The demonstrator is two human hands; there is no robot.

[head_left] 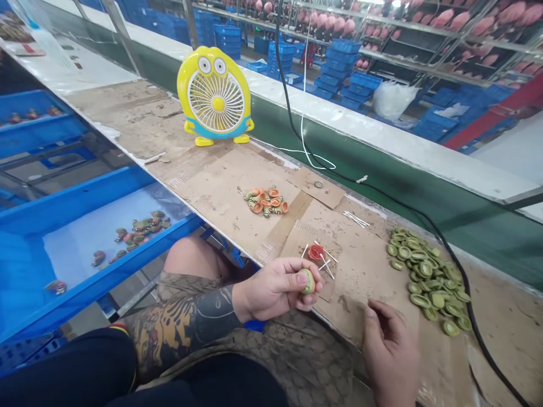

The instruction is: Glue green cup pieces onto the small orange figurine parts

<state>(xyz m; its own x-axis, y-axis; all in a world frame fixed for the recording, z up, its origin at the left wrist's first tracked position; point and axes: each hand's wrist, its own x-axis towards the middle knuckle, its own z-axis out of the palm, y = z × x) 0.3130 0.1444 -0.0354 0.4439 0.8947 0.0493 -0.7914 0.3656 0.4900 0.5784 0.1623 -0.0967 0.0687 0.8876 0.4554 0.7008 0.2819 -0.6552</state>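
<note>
My left hand [282, 288] is closed around a small green oval piece [307, 281], pinching it between thumb and fingers over the near table edge. Part of that piece is hidden by the fingers. To the right, my right hand [392, 350] hovers at the table edge with loosely curled fingers, the thumb apart from them and nothing visible in between. Just beyond my left hand sits a small red cup [316, 252] with cotton swabs [326, 264] in and around it. A heap of green oval, dish-shaped pieces [428, 274] lies beyond my right hand.
Green and orange small figures [266, 201] lie grouped on the cardboard [220, 192]. A yellow fan [217, 96] stands behind. More swabs [356, 219] lie near a black cable [394, 198] crossing the table. At left, a blue tray [25, 249] holds figures [146, 226].
</note>
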